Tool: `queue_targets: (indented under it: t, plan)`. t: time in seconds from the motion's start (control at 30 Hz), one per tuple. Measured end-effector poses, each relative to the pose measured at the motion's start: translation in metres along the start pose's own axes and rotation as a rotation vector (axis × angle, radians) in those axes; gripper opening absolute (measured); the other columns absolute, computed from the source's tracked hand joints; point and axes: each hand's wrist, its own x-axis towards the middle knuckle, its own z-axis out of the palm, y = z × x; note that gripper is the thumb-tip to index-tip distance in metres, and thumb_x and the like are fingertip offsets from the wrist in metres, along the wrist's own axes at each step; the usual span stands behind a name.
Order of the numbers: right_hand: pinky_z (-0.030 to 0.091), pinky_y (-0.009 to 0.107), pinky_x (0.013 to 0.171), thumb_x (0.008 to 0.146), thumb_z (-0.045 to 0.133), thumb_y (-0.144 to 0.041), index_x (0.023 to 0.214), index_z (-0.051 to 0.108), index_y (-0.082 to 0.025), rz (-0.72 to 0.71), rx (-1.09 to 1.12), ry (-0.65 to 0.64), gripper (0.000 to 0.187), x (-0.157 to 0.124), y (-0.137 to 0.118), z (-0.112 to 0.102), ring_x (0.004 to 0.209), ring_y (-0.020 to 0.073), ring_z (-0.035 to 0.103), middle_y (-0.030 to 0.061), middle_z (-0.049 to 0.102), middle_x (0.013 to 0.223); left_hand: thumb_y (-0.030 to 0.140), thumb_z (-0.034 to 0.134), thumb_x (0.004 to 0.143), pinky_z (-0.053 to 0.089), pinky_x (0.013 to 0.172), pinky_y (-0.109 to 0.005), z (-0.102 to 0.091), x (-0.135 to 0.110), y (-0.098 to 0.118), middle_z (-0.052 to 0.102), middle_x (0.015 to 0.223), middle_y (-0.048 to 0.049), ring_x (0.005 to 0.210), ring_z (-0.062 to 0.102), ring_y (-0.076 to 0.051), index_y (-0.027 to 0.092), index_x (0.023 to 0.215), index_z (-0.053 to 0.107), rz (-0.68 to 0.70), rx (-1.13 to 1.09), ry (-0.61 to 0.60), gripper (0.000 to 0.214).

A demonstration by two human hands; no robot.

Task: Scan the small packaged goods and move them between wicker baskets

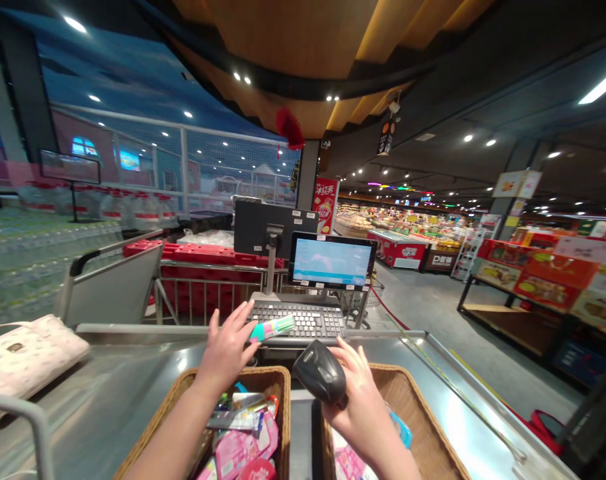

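My left hand pinches a small slim packet, teal at one end and striped pale green at the other, over the keyboard's front edge. What is inside the packet I cannot make out. In my right hand is a black barcode scanner, its head pointing up and left toward the packet. Below my left arm stands a wicker basket with pink packages and other small goods. Under my right hand is a second wicker basket, holding some pink and blue packages partly hidden by my forearm.
Behind the keyboard stand a lit screen and a dark monitor turned away. A pale patterned bag lies on the metal counter at left. A grey metal rail curves up at the near left.
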Motion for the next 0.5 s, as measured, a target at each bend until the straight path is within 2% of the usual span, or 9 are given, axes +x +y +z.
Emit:
queue_targets:
  t: [0.5]
  plan:
    - [0.011, 0.064, 0.117, 0.060, 0.051, -0.010, 0.124, 0.061, -0.026, -0.034, 0.009, -0.029, 0.067, 0.0018, -0.0036, 0.0074, 0.143, 0.0359, 0.029, 0.0056, 0.058, 0.130, 0.024, 0.054, 0.083, 0.010, 0.116, -0.063, -0.0019, -0.0063, -0.0036, 0.045, 0.149, -0.0116, 0.134, 0.047, -0.031, 0.024, 0.104, 0.067, -0.009, -0.011, -0.007, 0.024]
